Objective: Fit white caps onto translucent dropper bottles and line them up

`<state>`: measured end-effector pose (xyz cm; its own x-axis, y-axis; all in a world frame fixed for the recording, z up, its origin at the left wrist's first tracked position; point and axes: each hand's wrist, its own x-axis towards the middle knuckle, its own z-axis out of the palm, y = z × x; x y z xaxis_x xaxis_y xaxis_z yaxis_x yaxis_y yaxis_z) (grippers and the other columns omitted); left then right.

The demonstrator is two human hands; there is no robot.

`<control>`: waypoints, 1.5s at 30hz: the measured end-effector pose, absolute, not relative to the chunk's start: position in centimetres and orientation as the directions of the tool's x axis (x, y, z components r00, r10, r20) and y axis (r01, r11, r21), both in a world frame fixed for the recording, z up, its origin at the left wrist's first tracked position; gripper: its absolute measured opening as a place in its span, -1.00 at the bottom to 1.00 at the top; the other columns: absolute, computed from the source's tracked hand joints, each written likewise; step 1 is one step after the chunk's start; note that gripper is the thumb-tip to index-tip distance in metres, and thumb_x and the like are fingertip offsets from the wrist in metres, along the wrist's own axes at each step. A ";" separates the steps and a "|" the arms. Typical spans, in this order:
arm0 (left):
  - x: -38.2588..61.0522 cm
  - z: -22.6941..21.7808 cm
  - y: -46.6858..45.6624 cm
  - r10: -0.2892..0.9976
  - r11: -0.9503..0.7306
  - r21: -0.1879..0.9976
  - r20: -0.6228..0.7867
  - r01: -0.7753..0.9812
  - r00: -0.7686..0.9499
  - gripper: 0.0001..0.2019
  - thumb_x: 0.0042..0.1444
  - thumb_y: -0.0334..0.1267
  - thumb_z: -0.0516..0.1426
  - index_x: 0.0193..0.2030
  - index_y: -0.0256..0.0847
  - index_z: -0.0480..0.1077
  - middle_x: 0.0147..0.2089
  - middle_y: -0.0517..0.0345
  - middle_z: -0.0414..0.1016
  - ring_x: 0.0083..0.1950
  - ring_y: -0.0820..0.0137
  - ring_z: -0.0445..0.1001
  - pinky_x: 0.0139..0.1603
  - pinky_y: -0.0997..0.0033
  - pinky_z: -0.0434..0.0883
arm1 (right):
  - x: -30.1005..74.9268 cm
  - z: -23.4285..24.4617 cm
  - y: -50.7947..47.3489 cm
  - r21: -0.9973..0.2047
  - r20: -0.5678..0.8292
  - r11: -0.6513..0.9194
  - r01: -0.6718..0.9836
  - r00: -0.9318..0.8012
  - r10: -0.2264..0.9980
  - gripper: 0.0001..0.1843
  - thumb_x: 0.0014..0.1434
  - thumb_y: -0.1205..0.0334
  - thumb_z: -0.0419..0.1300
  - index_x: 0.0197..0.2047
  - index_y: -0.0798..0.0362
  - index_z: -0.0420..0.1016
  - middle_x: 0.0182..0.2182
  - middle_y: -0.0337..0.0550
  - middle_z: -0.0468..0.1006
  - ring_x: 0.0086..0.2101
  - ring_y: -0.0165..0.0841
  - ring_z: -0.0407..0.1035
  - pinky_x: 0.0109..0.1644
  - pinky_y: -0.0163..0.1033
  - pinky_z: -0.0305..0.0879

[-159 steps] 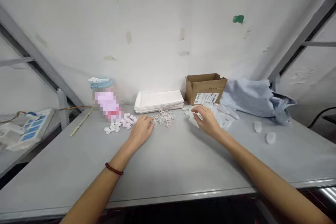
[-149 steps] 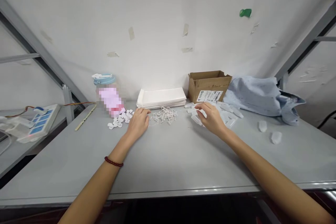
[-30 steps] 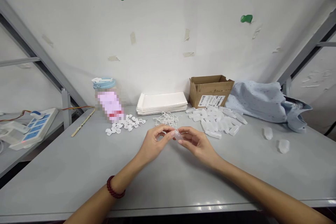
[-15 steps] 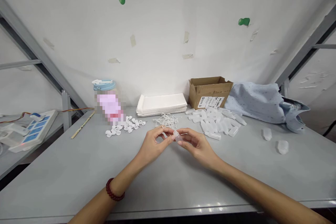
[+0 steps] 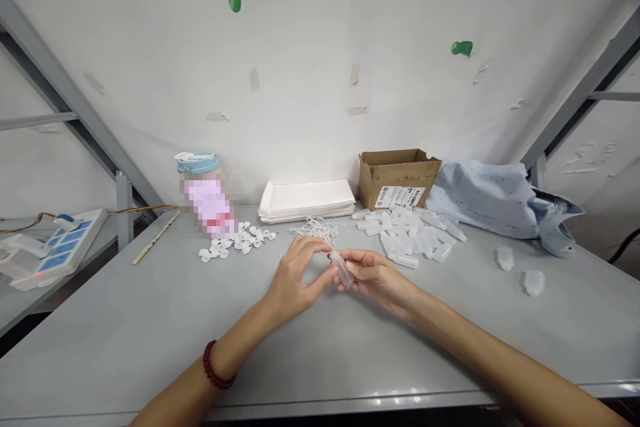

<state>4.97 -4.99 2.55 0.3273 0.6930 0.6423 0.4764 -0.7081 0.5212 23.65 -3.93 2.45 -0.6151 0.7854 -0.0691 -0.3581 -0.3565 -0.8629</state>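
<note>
Plastic tube (image 5: 344,270): translucent, held tilted above the tabletop (image 5: 290,367), nearer the person than the cardboard box (image 5: 369,187) and to its left; upper end leaning left.
Right hand (image 5: 387,281): nearer the person than the box, thumb and fingers pinching the tube by its side.
Left hand (image 5: 294,283): farther left of the box, fingers curved, a gap between thumb and forefinger, tips at the tube; whether they press on it I cannot tell.
Bracelet (image 5: 216,365): dark red, around the left wrist.
Loose tubes (image 5: 410,235): heaped right in front of the box.
White stack (image 5: 307,199): flat, layered, just left of the box.
White strings (image 5: 316,229): tangled, left of the box, in front of the stack.
Small white pieces (image 5: 245,240): scattered well left of the box, past the strings.
Blue lid (image 5: 197,163): far left of the box, near the wall, blurring below it.
Blue cloth (image 5: 480,197): crumpled, immediately right of the box.
Two clear pieces (image 5: 534,282): right of the box, nearer the person than the cloth.
Wooden stick (image 5: 156,239): lying farthest left of the box on the tabletop.
</note>
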 end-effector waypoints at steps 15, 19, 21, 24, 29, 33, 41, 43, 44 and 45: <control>5.2 2.5 -5.1 0.483 -0.823 0.260 0.787 0.505 0.383 -0.78 0.14 -0.44 0.11 -0.06 -0.21 0.36 -0.17 -0.01 0.47 -0.14 0.29 0.40 -0.14 0.21 0.40 | 23.6 2.4 -4.0 -0.837 -0.049 -0.362 -0.411 -0.602 0.797 -0.70 0.01 0.32 0.32 -0.13 0.12 0.50 -0.40 -0.15 0.56 -0.34 -0.40 0.42 -0.14 -0.26 0.30; 5.0 2.2 -5.1 0.448 -0.822 0.150 0.765 0.550 0.462 -0.69 0.13 -0.50 0.09 0.02 -0.23 0.32 -0.09 -0.07 0.43 -0.11 0.27 0.36 -0.14 0.21 0.41 | 23.5 2.3 -3.9 -0.826 -0.047 -0.363 -0.432 -0.588 0.807 -0.69 0.05 0.29 0.31 -0.10 0.10 0.47 -0.39 -0.16 0.56 -0.33 -0.41 0.43 -0.12 -0.25 0.29; 5.0 2.1 -5.1 0.448 -0.818 0.126 0.751 0.561 0.484 -0.67 0.12 -0.52 0.08 0.03 -0.22 0.32 -0.07 -0.07 0.41 -0.08 0.26 0.34 -0.12 0.20 0.41 | 23.5 2.3 -3.9 -0.826 -0.042 -0.358 -0.435 -0.586 0.809 -0.72 0.09 0.25 0.29 -0.11 0.10 0.47 -0.40 -0.16 0.56 -0.34 -0.42 0.42 -0.11 -0.25 0.29; 4.9 2.1 -5.1 0.455 -0.819 0.123 0.735 0.561 0.503 -0.67 0.11 -0.52 0.07 0.02 -0.21 0.33 -0.04 -0.08 0.40 -0.03 0.24 0.33 -0.07 0.17 0.40 | 23.6 2.3 -4.0 -0.830 -0.036 -0.352 -0.433 -0.588 0.808 -0.72 0.09 0.23 0.29 -0.11 0.10 0.48 -0.41 -0.17 0.55 -0.34 -0.42 0.42 -0.10 -0.25 0.29; 4.9 2.2 -5.1 0.475 -0.815 0.148 0.724 0.560 0.500 -0.69 0.12 -0.47 0.09 0.02 -0.21 0.34 -0.04 -0.08 0.41 -0.02 0.23 0.35 -0.05 0.16 0.41 | 23.7 2.2 -3.9 -0.839 -0.053 -0.342 -0.422 -0.563 0.825 -0.73 0.07 0.22 0.31 -0.13 0.09 0.50 -0.37 -0.18 0.55 -0.34 -0.43 0.42 -0.09 -0.24 0.29; 5.2 2.4 -5.3 0.516 -0.811 0.264 0.743 0.523 0.426 -0.72 0.15 -0.41 0.10 0.02 -0.21 0.34 -0.08 -0.07 0.46 -0.06 0.24 0.39 -0.08 0.16 0.42 | 23.8 2.0 -3.7 -0.848 -0.058 -0.334 -0.411 -0.553 0.831 -0.72 0.07 0.20 0.32 -0.13 0.10 0.50 -0.35 -0.15 0.57 -0.32 -0.41 0.43 -0.09 -0.23 0.29; 5.4 2.9 -5.6 0.737 -0.647 0.591 0.647 0.481 0.196 -0.82 0.18 -0.40 0.05 -0.14 -0.18 0.43 -0.20 0.07 0.53 -0.21 0.36 0.44 -0.23 0.33 0.42 | 23.8 2.2 -3.8 -0.876 -0.064 -0.315 -0.366 -0.558 0.827 -0.70 0.07 0.16 0.31 -0.13 0.11 0.52 -0.34 -0.10 0.57 -0.30 -0.37 0.44 -0.06 -0.20 0.28; 5.4 2.8 -5.6 0.723 -0.659 0.584 0.665 0.473 0.187 -0.82 0.18 -0.41 0.04 -0.15 -0.18 0.43 -0.21 0.07 0.53 -0.21 0.35 0.43 -0.22 0.33 0.42 | 23.8 2.2 -3.8 -0.876 -0.066 -0.313 -0.367 -0.553 0.831 -0.70 0.06 0.16 0.32 -0.13 0.10 0.52 -0.33 -0.11 0.58 -0.29 -0.37 0.44 -0.05 -0.20 0.27; 5.4 2.8 -5.6 0.710 -0.673 0.575 0.677 0.465 0.191 -0.82 0.18 -0.42 0.05 -0.14 -0.19 0.43 -0.21 0.07 0.53 -0.19 0.34 0.43 -0.22 0.32 0.42 | 23.8 2.2 -3.8 -0.875 -0.064 -0.312 -0.369 -0.550 0.832 -0.69 0.05 0.16 0.32 -0.14 0.10 0.52 -0.32 -0.11 0.58 -0.28 -0.37 0.45 -0.04 -0.19 0.27; 5.4 2.8 -5.6 0.697 -0.688 0.564 0.689 0.456 0.199 -0.81 0.17 -0.43 0.05 -0.13 -0.19 0.43 -0.21 0.06 0.53 -0.18 0.34 0.43 -0.22 0.32 0.42 | 23.8 2.2 -3.8 -0.875 -0.063 -0.310 -0.371 -0.549 0.833 -0.69 0.05 0.16 0.32 -0.14 0.10 0.51 -0.31 -0.11 0.58 -0.28 -0.36 0.45 -0.03 -0.19 0.27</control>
<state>5.37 -5.59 2.81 0.1989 0.6966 0.6894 0.4560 -0.6884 0.5641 23.76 -3.83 2.19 -0.5490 0.8335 -0.0626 -0.3711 -0.3102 -0.8752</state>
